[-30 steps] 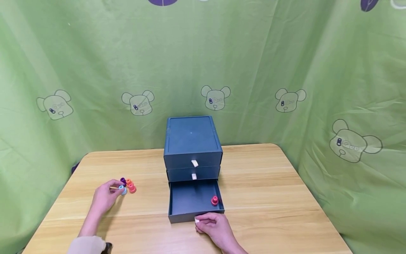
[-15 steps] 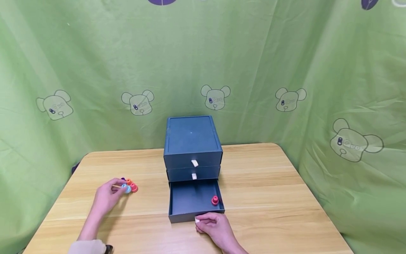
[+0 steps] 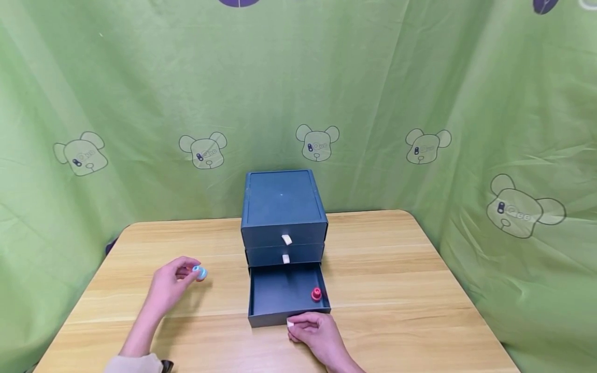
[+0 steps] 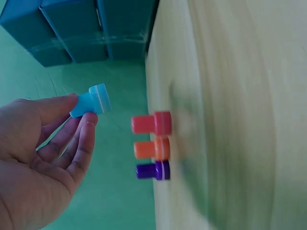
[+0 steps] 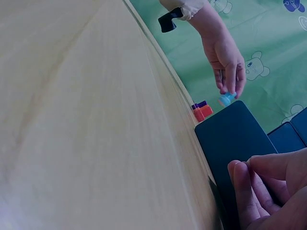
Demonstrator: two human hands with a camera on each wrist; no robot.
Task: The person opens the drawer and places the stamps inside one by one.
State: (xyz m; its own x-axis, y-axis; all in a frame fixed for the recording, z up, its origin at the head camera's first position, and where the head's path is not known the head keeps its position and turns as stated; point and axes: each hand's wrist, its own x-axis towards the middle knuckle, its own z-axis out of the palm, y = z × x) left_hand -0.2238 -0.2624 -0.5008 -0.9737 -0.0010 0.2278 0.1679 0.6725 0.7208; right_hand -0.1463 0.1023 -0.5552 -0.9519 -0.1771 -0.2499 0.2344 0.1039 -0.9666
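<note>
My left hand (image 3: 169,286) pinches a light blue stepped peg (image 3: 200,273) between thumb and fingertips; the left wrist view shows the peg (image 4: 91,100) held clear of the table. Beside it there stand a red-pink peg (image 4: 151,123), an orange peg (image 4: 151,149) and a purple peg (image 4: 152,170) in a row; the hand mostly covers them in the head view. My right hand (image 3: 319,334) pinches the white tab (image 3: 290,324) on the front of the pulled-out bottom drawer (image 3: 268,320). Inside that drawer, at its right side, sits a red peg (image 3: 316,294).
A dark blue cabinet (image 3: 284,199) stands at the back middle of the wooden table (image 3: 396,290). Its two upper drawers (image 3: 266,256) are closed, each with a white tab. Green curtain (image 3: 261,93) hangs behind and at both sides.
My left hand has lifted the light blue peg off the table and moved right and slightly away with it, over the other pegs. The right hand and drawer have stayed put.
</note>
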